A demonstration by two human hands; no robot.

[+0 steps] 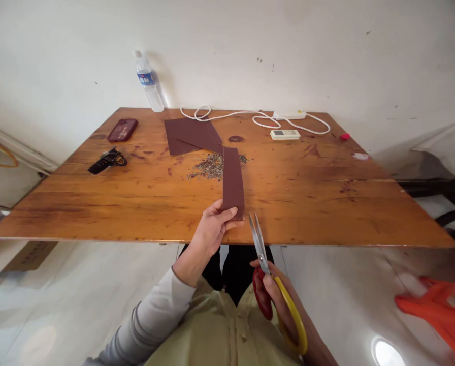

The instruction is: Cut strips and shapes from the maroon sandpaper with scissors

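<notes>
My left hand point(216, 223) pinches the near end of a dark brown strip point(233, 178), thumb on top, above the table's front edge. My right hand point(281, 295) grips scissors point(260, 244) with one red and one yellow handle. Their blades are slightly apart and point away from me, just right of the strip's near end without touching it. Behind the strip lies a heap of small grey-brown clippings point(210, 166), partly hidden by it. Farther back, larger dark brown sheets point(184, 138) lie overlapping on the wooden table point(307, 208).
A plastic bottle point(150, 86) stands at the back left. Nearer are a dark red case point(123, 130) and a black clip point(107, 161). At the back right lie a white cable point(235, 114), a power strip point(290, 115) and a white remote point(285, 134). An orange bag point(436, 310) is at lower right.
</notes>
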